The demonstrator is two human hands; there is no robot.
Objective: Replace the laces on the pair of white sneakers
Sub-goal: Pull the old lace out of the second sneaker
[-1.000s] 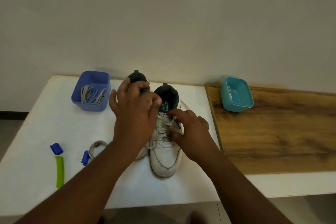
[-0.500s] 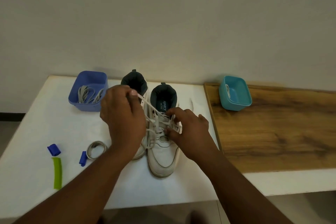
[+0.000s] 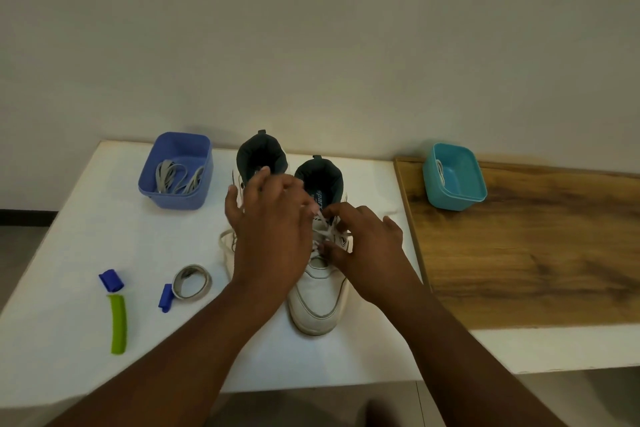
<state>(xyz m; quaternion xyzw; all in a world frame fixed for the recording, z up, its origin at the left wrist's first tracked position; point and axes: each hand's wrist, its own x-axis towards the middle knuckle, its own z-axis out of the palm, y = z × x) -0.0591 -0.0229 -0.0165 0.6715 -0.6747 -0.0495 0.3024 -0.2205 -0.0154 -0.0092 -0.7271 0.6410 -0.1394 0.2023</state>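
Two bare forearms reach in from the near edge of a white worktop (image 3: 86,218). Nearest on its left part lie a green strip (image 3: 118,323), two small blue pieces (image 3: 111,279) (image 3: 165,298) and a coiled grey band (image 3: 192,281), the second blue piece touching the coil.

At the middle stands the pair of white sneakers, toes toward the person and dark collars toward the wall. The right sneaker (image 3: 320,298) shows its toe cap in full; the left sneaker (image 3: 261,158) is largely hidden under the left hand (image 3: 272,236), which hovers over it with fingers spread and lightly bent, its fingertips reaching across to the right sneaker's lacing. Whether those fingertips pinch a strand cannot be told. The right hand (image 3: 367,250) rests on the right sneaker's instep, thumb and forefinger pinching the white lace (image 3: 327,230) where it crosses between the eyelets. A loose lace end trails onto the worktop just right of that shoe.

Farther back on the left, near the wall, a blue-violet tub (image 3: 175,199) holds a tangle of grey laces (image 3: 176,178). To the right, a wooden board (image 3: 519,253) adjoins the white surface, and a teal tub (image 3: 455,196) sits at its far left corner with something pale inside, too small to identify. A plain light wall (image 3: 311,28) closes the scene.
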